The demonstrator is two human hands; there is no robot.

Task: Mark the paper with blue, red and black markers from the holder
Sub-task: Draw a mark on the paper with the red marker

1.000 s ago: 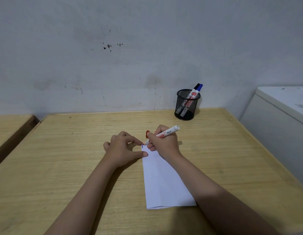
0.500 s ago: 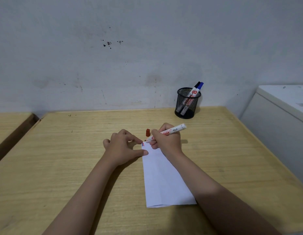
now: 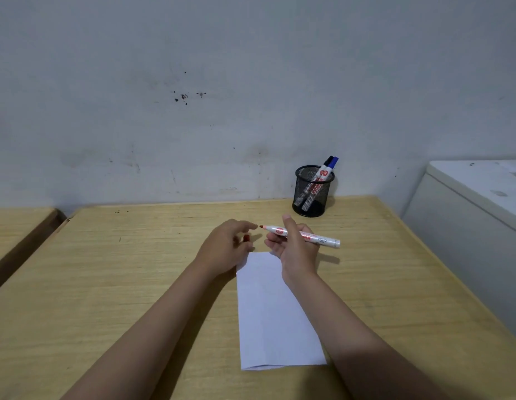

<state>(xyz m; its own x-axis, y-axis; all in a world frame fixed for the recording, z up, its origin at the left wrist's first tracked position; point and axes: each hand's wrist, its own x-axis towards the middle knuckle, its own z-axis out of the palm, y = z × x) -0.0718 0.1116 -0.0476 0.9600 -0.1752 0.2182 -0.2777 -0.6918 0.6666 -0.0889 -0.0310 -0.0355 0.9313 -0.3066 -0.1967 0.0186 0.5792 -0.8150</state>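
Note:
A white paper [image 3: 280, 313] lies lengthwise on the wooden desk [image 3: 121, 284]. My right hand [image 3: 294, 249] hovers over the paper's far end, gripping the uncapped red marker [image 3: 317, 239] level, with its tip pointing left. The marker's red cap [image 3: 246, 238] sits between the fingers and thumb of my left hand [image 3: 225, 249]; whether they grip it is unclear. The left hand hides the paper's far left corner. At the back, a black mesh holder [image 3: 313, 194] contains a blue-capped marker [image 3: 334, 162] and a black-capped marker [image 3: 327, 162].
The desk meets a grey wall [image 3: 251, 96] at the back. A white cabinet [image 3: 467, 212] stands beyond the right edge, and another wooden desk [image 3: 17, 226] lies across a gap on the left.
My right hand lifted the red marker off the paper's corner and turned it level. My left hand left the paper and moved to the red cap.

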